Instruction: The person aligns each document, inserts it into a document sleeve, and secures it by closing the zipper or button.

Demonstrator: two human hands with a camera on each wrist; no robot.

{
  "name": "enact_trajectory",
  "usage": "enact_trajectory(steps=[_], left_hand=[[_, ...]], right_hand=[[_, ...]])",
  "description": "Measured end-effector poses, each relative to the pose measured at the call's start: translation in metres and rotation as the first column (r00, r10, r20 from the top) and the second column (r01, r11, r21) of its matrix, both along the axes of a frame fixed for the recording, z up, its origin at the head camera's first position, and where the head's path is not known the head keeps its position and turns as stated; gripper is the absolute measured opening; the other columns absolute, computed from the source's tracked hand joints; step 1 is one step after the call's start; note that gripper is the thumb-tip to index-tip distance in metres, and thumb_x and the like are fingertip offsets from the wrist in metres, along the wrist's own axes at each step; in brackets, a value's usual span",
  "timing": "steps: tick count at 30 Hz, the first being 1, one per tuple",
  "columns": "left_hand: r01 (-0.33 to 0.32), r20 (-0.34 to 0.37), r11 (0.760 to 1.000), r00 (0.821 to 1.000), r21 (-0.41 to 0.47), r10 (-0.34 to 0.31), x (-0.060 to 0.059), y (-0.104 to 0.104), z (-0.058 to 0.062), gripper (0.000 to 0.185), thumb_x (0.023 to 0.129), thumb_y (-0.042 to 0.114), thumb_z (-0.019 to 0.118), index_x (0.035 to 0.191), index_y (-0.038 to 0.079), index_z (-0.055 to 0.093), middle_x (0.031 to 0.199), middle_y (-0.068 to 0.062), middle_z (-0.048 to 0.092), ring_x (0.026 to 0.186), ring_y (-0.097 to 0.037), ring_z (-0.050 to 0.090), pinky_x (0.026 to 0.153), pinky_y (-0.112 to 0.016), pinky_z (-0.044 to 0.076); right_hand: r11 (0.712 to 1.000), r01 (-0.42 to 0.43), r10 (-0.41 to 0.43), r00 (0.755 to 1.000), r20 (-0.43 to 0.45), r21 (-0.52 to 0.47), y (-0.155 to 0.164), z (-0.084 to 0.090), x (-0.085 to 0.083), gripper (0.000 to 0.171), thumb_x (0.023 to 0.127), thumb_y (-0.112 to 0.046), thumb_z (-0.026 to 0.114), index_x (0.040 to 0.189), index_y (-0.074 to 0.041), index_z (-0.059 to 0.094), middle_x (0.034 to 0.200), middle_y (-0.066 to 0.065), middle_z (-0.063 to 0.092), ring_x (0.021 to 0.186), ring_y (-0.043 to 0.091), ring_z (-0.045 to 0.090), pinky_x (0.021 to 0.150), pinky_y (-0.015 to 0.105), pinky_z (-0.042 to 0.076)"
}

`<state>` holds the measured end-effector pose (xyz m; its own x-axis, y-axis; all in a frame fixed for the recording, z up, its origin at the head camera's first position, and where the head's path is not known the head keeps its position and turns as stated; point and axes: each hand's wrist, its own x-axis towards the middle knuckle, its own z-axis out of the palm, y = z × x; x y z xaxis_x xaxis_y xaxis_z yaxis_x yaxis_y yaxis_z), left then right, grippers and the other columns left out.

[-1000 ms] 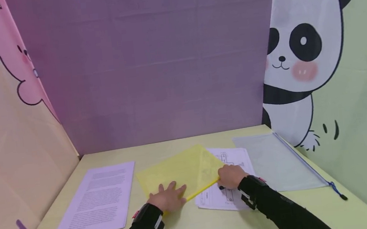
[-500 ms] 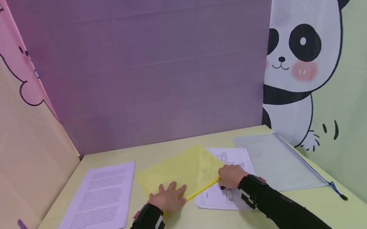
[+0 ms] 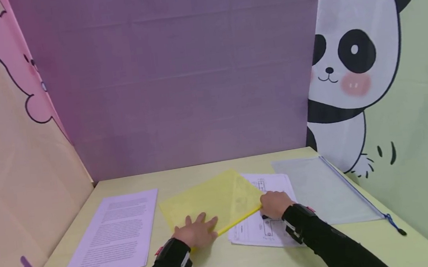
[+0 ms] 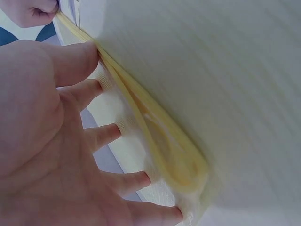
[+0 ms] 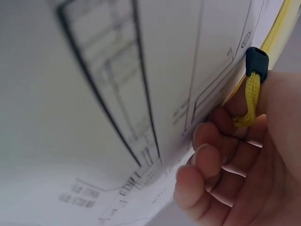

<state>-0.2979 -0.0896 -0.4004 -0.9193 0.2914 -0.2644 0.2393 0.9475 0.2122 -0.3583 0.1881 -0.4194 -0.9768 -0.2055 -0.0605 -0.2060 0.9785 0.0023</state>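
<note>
A translucent yellow mesh zipper pouch [image 3: 208, 195] lies at an angle in the middle of the table. My left hand [image 3: 196, 232] rests on its near left part, fingers spread. Beside that hand, in the left wrist view, the pouch's yellow zipper edge [image 4: 176, 160] gapes into a loop, narrowing toward the far hand. At the other end, my right hand [image 3: 275, 204] grips the zipper edge at the right corner, fingers curled. A yellow pull cord [image 5: 253, 96] with a black tip [image 5: 257, 62] hangs against that hand in the right wrist view. The zipper slider is hidden by the fingers.
Sheets with printed drawings [image 3: 248, 233] lie partly under the pouch and right hand. A printed text stack [image 3: 111, 235] lies at left. On the right is a pale grey mesh pouch [image 3: 313, 188] with a blue cord [image 3: 390, 219]. A purple backdrop [image 3: 184, 75] stands behind.
My right hand has shifted slightly to the right along the pouch's zipper edge, and more of the yellow strip shows. The left hand and the pouch have stayed in place.
</note>
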Motion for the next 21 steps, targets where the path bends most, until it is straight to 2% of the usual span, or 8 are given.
enact_trajectory(steps=[4,12,16,21], left_hand=[[0.001,-0.003,1.0,1.0,0.004,-0.001,0.0,0.0002,0.0009,0.051,0.104,0.047,0.05,0.154,0.035,0.045,0.164,-0.007,0.032,0.147,-0.053,0.022,0.106,-0.081,0.021],[-0.009,0.008,0.999,1.0,0.043,0.008,0.0017,-0.0005,0.0015,0.051,0.104,0.045,0.05,0.154,0.034,0.046,0.164,-0.008,0.032,0.147,-0.054,0.021,0.107,-0.081,0.018],[-0.006,0.009,0.999,1.0,0.038,0.005,0.0018,-0.0004,0.0022,0.051,0.104,0.046,0.05,0.154,0.034,0.045,0.164,-0.007,0.031,0.147,-0.054,0.021,0.107,-0.081,0.018],[-0.003,0.009,1.0,1.0,0.026,0.003,0.0007,-0.0003,0.0011,0.051,0.104,0.046,0.05,0.154,0.035,0.045,0.164,-0.007,0.031,0.147,-0.054,0.021,0.107,-0.081,0.019]], right_hand=[[1.0,-0.003,0.003,1.0,0.001,0.022,0.0002,0.0009,-0.0011,0.02,0.095,-0.022,0.067,0.081,-0.01,0.06,0.071,0.005,0.054,0.065,0.022,0.051,0.064,0.038,0.043],[1.0,0.026,-0.025,0.999,0.02,-0.012,0.0003,0.0023,-0.0005,0.017,0.095,-0.019,0.067,0.083,-0.007,0.061,0.072,0.006,0.054,0.065,0.023,0.051,0.065,0.037,0.043],[0.998,0.06,-0.06,0.998,0.036,-0.017,0.0029,0.0036,-0.0013,0.016,0.096,-0.019,0.068,0.087,-0.006,0.063,0.073,0.007,0.054,0.065,0.024,0.051,0.066,0.037,0.043],[0.998,0.05,-0.049,0.998,0.034,-0.024,0.0054,0.0048,-0.0012,0.017,0.096,-0.019,0.068,0.087,-0.006,0.063,0.073,0.007,0.054,0.065,0.024,0.052,0.065,0.038,0.043]])
